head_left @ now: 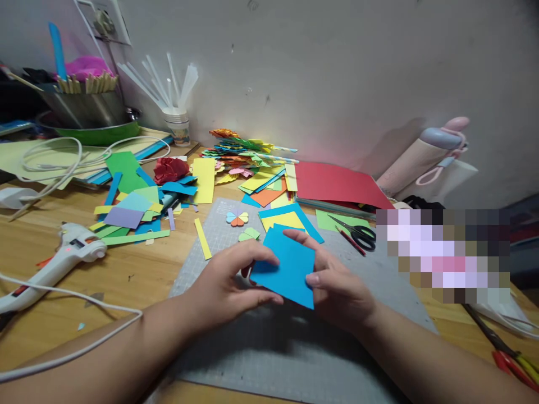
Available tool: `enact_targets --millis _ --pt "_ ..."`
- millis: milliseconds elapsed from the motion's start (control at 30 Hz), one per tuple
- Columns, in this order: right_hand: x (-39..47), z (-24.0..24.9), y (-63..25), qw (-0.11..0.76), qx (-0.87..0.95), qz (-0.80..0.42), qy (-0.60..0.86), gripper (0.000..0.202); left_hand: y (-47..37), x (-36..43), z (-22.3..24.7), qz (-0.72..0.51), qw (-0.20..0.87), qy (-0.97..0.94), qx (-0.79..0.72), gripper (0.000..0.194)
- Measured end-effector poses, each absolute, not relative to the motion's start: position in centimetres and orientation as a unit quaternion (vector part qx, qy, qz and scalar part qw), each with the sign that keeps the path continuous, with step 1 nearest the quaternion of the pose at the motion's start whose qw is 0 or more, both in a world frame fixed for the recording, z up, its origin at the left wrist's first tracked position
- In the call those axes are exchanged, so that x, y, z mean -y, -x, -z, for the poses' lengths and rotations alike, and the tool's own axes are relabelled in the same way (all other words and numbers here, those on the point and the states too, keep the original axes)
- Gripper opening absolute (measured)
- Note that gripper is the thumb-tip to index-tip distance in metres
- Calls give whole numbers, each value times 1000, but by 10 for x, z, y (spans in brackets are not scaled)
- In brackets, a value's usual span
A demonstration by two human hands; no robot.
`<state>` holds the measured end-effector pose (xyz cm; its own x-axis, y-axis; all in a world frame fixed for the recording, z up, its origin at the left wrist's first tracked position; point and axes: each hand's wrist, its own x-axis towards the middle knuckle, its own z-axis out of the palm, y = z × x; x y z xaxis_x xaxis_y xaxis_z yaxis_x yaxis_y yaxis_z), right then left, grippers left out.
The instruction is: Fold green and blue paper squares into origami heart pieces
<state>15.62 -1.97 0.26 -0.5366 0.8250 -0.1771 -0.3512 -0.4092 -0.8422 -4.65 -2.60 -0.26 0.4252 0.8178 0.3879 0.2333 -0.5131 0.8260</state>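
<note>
A blue sheet of paper [288, 264] is held up between both hands, above the grey cutting mat [236, 348]. My left hand [240, 275] grips its left edge, the index finger lying across the front and the thumb along the lower edge. On the right side my right hand [337, 280] pinches it, thumb in front and fingers mostly hidden behind. Just beyond lie a yellow paper piece [284, 220] with blue paper around it, a green paper shape [250, 234] and a multicoloured paper flower [238, 218].
A white glue gun [63, 258] with its cord lies at left near paper scraps [126, 216]. Black scissors [362, 235] and a red pencil [352, 242] rest at right. Behind stand red paper [341, 184], a cup of clear sticks [177, 126] and a pink-topped bottle [425, 146].
</note>
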Motion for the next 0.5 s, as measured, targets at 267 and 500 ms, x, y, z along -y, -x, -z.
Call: enact_targets --millis 267,500 --pt "24 11 -153 386 400 -738 381 27 45 25 -1 -415 354 -752 -371 15" --pt "22 -2 -153 418 549 -595 413 19 42 23 1 -440 437 -671 -406 19"
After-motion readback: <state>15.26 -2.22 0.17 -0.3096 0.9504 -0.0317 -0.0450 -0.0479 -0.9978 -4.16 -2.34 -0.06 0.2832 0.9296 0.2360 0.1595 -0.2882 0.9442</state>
